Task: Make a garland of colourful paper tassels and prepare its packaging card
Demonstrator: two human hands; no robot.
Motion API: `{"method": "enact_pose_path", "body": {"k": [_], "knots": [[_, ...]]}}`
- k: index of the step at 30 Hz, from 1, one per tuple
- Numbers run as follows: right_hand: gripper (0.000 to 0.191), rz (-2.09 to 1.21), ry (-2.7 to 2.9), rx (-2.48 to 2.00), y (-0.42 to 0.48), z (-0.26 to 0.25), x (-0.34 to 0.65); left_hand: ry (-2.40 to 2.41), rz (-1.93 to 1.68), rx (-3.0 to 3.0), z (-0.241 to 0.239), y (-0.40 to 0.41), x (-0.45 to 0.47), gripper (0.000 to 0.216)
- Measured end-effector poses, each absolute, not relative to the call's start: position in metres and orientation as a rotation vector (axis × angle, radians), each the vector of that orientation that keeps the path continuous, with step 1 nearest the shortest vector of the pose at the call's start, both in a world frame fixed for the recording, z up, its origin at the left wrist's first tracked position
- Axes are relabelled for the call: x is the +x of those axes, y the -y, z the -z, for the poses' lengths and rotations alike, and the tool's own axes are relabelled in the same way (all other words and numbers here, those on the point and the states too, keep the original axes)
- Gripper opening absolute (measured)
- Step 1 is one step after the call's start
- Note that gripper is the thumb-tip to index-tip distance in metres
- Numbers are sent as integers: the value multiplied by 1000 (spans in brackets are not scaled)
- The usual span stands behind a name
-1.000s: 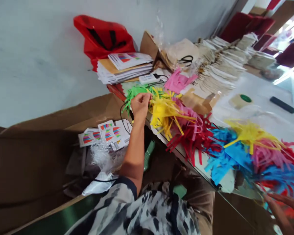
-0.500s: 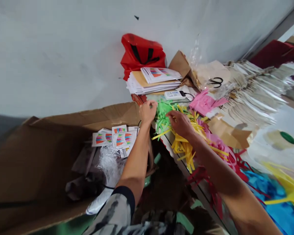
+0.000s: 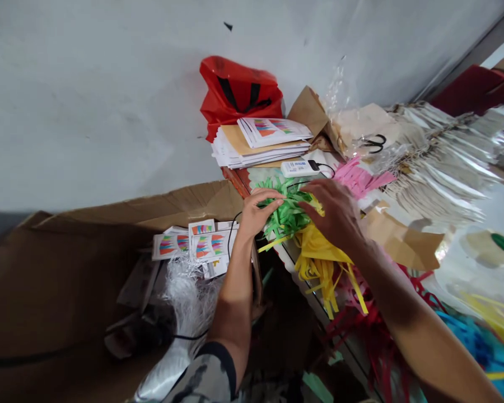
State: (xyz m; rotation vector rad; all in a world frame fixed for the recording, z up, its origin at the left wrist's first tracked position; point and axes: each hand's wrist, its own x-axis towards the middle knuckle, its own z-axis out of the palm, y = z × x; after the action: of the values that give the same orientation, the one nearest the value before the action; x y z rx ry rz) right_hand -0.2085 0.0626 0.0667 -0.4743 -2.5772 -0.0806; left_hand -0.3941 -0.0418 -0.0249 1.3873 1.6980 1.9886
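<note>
My left hand is curled round the near side of a bunch of green fringed paper at the table's end. From the other side my right hand lies over the same green bunch and the yellow fringed paper beneath it, fingers bent and pressing down. Red fringed paper and blue fringed paper trail along the table edge toward the right. A pink bunch lies just beyond my right hand.
A red bag leans on the wall behind a stack of printed sheets. A white device with a cable, scissors, silver fringe and a tape roll lie on the table. An open cardboard box holds colourful cards.
My right hand came in from the lower right and settled on the green and yellow bunches. My left hand shifted from the green strips' far edge to gripping them nearer the table edge.
</note>
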Motion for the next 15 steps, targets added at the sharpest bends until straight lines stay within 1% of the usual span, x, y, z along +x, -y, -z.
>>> {"method": "enact_pose_path", "body": {"k": [2,4,9,13,15], "knots": [[27,34,2681,-322,-59,-65,-220,-1633,-2017,1432,26,44,-392,10],[24,16,2720,-327,-57,-59,-229,-1638,-2033,1412,30,45,-391,11],[13,-95,2620,-445,-61,-48,-230,-1670,-2099,1280,41,50,-386,29],[7,-307,2478,-498,-63,-48,-227,-1588,-2196,1325,43,48,-379,15],[4,-484,2397,-550,-64,-48,-226,-1556,-2233,1324,44,46,-376,16]]}}
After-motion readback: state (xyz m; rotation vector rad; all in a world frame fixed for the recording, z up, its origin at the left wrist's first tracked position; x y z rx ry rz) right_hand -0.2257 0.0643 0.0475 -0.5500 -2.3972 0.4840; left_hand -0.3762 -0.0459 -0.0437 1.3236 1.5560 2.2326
